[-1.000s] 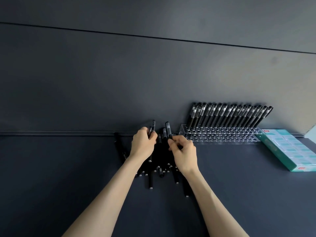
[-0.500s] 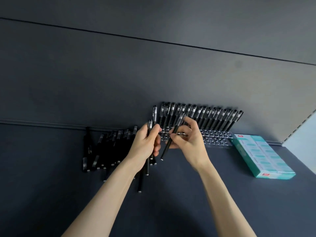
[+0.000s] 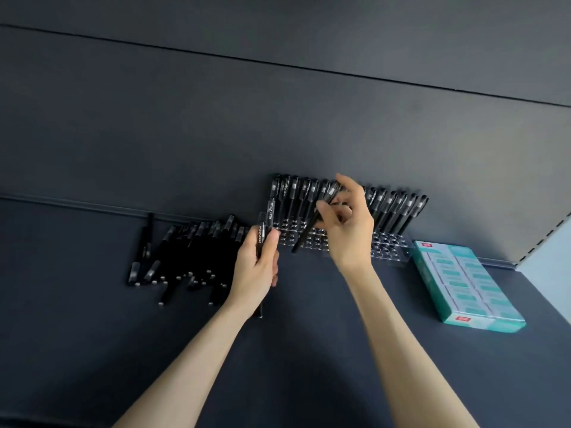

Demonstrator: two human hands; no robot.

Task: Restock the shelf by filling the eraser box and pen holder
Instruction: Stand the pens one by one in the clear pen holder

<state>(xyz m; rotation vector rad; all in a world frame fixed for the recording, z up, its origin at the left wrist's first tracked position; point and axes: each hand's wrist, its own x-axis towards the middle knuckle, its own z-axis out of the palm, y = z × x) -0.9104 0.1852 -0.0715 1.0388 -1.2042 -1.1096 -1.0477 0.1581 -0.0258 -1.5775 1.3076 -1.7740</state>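
Observation:
A clear pen holder (image 3: 383, 247) with rows of holes stands against the back wall, its rear row filled with black pens (image 3: 398, 208). My right hand (image 3: 346, 230) grips one black pen (image 3: 304, 234), tilted, its tip just over the holder's front holes. My left hand (image 3: 258, 267) is closed on a few black pens (image 3: 266, 223), held upright just left of the holder. A pile of loose black pens (image 3: 188, 257) lies on the shelf further left. The teal eraser box (image 3: 463, 282) sits at the right, full of packed erasers.
The dark shelf surface (image 3: 309, 350) stretches toward me in front of the holder. A dark back wall (image 3: 278, 118) rises behind. A perforated side panel (image 3: 543, 239) bounds the shelf at the far right.
Both hands lifted pens out of the pile and moved right. My right hand carried one pen over to the holder; the view shifted right too.

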